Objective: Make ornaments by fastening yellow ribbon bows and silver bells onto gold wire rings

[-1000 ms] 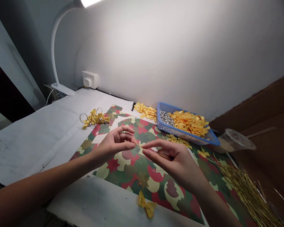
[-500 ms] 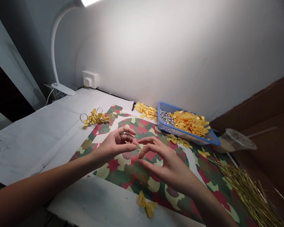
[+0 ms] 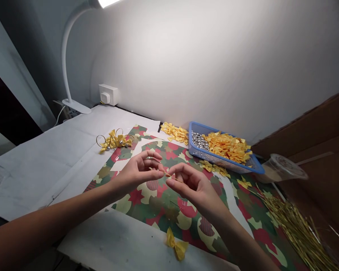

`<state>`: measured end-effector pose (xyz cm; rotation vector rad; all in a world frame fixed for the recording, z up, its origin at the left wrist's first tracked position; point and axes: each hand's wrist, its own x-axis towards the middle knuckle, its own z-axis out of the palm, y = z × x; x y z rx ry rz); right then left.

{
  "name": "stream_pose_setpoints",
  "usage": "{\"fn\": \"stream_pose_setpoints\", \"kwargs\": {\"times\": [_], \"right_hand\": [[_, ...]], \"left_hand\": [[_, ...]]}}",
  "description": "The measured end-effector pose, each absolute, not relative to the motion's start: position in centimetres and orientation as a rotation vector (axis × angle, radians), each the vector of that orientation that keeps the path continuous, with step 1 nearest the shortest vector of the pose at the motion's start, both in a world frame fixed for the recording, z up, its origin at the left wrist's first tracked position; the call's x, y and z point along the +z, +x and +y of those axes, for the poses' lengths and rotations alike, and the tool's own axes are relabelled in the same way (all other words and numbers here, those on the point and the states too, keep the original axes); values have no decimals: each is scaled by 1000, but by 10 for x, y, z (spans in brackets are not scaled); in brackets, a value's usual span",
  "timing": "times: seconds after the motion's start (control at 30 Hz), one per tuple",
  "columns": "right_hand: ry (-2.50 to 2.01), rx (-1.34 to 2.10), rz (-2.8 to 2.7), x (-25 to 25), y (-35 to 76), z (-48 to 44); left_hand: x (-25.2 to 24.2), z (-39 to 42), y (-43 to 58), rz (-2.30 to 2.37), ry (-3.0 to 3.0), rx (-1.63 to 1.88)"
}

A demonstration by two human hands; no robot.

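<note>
My left hand (image 3: 147, 168) pinches one end of a thin gold twist tie (image 3: 167, 174) between thumb and forefinger. At its other end, the thumb and forefinger of my right hand (image 3: 192, 182) are closed on the same tie. Both hands hover over a camouflage-patterned sheet (image 3: 147, 203), fingertips nearly meeting. A single yellow ribbon bow (image 3: 176, 245) lies at the sheet's near edge, below my right hand. Beyond my left hand sits a small cluster of yellow bows with silver bells and looped ties (image 3: 115, 141).
A blue basket (image 3: 227, 162) holds yellow bows and silver bells. Loose bows (image 3: 174, 132) lie beside it. At right are a bundle of gold ties (image 3: 298, 227), a clear plastic cup (image 3: 284, 168) and cardboard (image 3: 313, 146). A white lamp (image 3: 64, 56) stands at back left.
My right hand's fingers have come together from a looser spread into a pinch on the tie. My left hand stays almost where it was.
</note>
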<state>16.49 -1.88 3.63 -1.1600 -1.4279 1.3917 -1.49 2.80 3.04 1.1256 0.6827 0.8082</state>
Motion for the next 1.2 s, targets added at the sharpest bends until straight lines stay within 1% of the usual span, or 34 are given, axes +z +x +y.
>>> {"fn": "stream_pose_setpoints", "kwargs": {"times": [0.13,0.43,0.87,1.0,1.2], "right_hand": [[-1240,1312,-1441,36,164,-22],[-1255,1246,-1469,40,163,-24],[-1298,832,-1686,43,158,-28],[-1285,807,-1725,42,160,-28],[-1276,891,-1685,40,165,-29]], "left_hand": [[31,28,-16,684,1140,802],[31,27,-15,678,1152,815],[27,26,-15,637,1196,788],[27,26,-15,648,1190,794],[31,25,-16,682,1174,811]]}}
